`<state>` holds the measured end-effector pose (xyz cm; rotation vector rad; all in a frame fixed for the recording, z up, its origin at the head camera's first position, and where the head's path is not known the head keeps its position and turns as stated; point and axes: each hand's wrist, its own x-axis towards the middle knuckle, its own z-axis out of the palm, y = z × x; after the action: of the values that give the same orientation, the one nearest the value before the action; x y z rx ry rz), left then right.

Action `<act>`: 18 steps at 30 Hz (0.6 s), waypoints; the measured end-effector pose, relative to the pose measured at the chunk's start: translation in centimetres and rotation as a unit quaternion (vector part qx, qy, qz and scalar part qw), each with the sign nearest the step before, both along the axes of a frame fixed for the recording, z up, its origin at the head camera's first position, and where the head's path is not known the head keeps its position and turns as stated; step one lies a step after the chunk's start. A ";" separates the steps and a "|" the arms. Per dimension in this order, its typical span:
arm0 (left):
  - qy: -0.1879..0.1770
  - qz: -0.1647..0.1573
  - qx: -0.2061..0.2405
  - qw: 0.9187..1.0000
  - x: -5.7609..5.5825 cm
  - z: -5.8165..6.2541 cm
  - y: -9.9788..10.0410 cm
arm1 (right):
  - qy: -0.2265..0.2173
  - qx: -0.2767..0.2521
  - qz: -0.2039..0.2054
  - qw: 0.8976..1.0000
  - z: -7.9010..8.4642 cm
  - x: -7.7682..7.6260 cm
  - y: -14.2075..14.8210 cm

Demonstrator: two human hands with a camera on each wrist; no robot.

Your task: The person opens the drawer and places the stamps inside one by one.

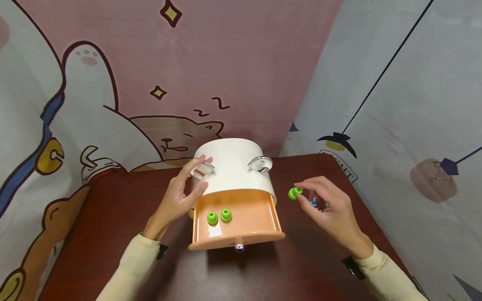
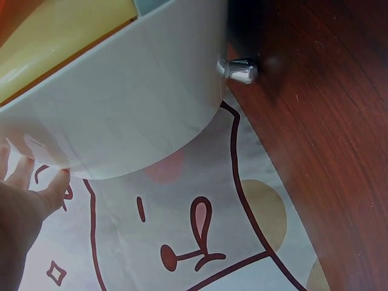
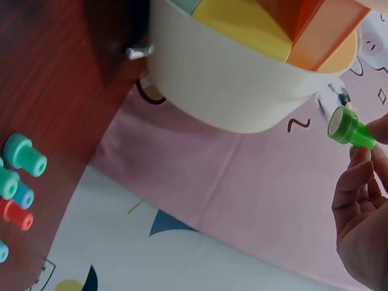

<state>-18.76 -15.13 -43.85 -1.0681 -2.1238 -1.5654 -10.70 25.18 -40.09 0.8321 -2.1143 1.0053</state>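
Note:
A white rounded drawer box (image 1: 235, 167) with two silvery ear-shaped loops stands on the table, its orange drawer (image 1: 252, 213) pulled out. Inside the drawer are two small green stamps (image 1: 212, 218), side by side toward the left. My left hand (image 1: 180, 192) rests against the box's left side near the left loop, thumb on the front and fingers spread. Between thumb and fingertips, my right hand (image 1: 327, 205) pinches another green stamp (image 3: 348, 128) in the air right of the box. In the right wrist view, its pale round face points away from the fingers.
Several teal, blue and red stamps (image 3: 25, 155) lie on the dark wooden table (image 1: 124, 217), mostly hidden behind the right hand in the head view. A silvery knob (image 1: 239, 246) sticks out from the drawer front. A printed cloth (image 1: 241, 75) hangs behind the table.

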 end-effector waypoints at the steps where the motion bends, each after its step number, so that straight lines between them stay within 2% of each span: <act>1: 0.001 0.000 0.001 1.000 0.0 0.0 0.0 | 0.000 -0.001 0.006 1.000 0.1 0.1 -0.2; 13: -0.005 0.001 0.004 1.000 0.3 -0.3 -0.1 | -0.026 -0.004 0.079 0.997 -0.1 0.4 -2.7; 18: -0.003 0.002 0.000 1.000 0.0 -0.1 -0.1 | -0.047 -0.004 0.088 0.995 -0.3 0.3 -3.6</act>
<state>-18.72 -15.21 -43.93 -1.0596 -2.1300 -1.5686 -10.35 21.61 -40.42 0.9981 -2.1425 1.1637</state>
